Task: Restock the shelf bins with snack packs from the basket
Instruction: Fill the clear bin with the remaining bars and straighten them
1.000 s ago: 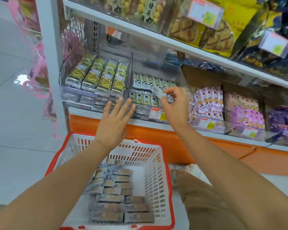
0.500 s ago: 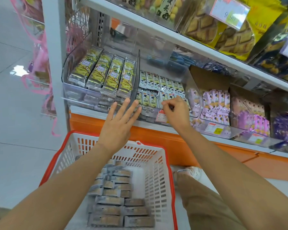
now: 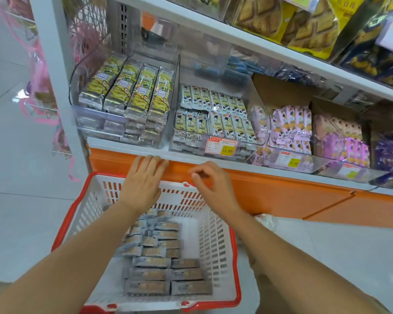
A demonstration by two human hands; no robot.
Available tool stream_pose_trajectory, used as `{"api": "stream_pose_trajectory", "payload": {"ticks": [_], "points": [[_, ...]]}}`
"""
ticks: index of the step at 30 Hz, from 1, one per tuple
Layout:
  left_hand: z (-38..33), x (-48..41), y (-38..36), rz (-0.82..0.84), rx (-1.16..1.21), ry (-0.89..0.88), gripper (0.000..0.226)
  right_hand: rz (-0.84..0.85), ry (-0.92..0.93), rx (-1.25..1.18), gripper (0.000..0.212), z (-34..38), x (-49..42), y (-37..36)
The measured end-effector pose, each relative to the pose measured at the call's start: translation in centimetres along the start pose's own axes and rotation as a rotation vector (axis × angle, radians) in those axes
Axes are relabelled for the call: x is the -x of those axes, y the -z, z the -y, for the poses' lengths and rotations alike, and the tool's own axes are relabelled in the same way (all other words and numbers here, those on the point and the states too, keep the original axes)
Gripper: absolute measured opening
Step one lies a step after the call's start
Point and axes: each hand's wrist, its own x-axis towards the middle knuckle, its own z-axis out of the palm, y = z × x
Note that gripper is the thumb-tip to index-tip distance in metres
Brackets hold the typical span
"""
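In basket (image 3: 213, 245), snack packs (image 3: 154, 262) lie w/ long axis L-R; left hand (image 3: 143, 182) flat, right hand (image 3: 216, 184) loosely curled, empty.

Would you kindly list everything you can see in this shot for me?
basket: one, red and white, below the shelf
snack packs: many, grey-brown, in the basket
long packs: four rows, yellow, left bin
small packs: many, green and white, middle bin
purple packs: many, purple, right bin
price tags: several, red and yellow, bin fronts
waffle bags: several, yellow, upper shelf
left hand: one, fingers straight, above basket's far rim
right hand: one, fingers loosely curled, holding nothing
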Motion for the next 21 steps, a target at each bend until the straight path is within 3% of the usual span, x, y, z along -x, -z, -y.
{"api": "stream_pose_trajectory", "payload": {"ticks": [3, 8, 12, 15, 18, 21], "points": [[0.7, 1.0, -1.8, 0.165, -0.017, 0.074, 0.083, 0.205, -0.095, 0.017, 0.011, -2.9, 2.9, -3.4], [2.1, 2.0, -4.5, 0.267, -0.014, 0.112, 0.090, 0.590, -0.298, 0.072, 0.018, -7.0, 7.3, -8.3], [2.6, 2.2, -6.4, 0.361, -0.053, 0.119, 0.089, 0.734, -0.477, 0.079, 0.021, -9.8, 10.4, -11.0], [2.7, 2.5, -7.7, 0.355, -0.017, 0.094, 0.082, 0.827, -0.581, 0.100, 0.019, -11.4, 12.0, -12.2], [2.8, 2.7, -8.8, 0.309, 0.037, 0.088, 0.079, 0.904, -0.671, 0.062, 0.035, -12.7, 13.3, -13.0], [2.7, 3.0, -9.4, 0.268, 0.058, 0.102, 0.075, 1.030, -0.638, 0.126, 0.034, -13.9, 14.2, -13.6]]}}
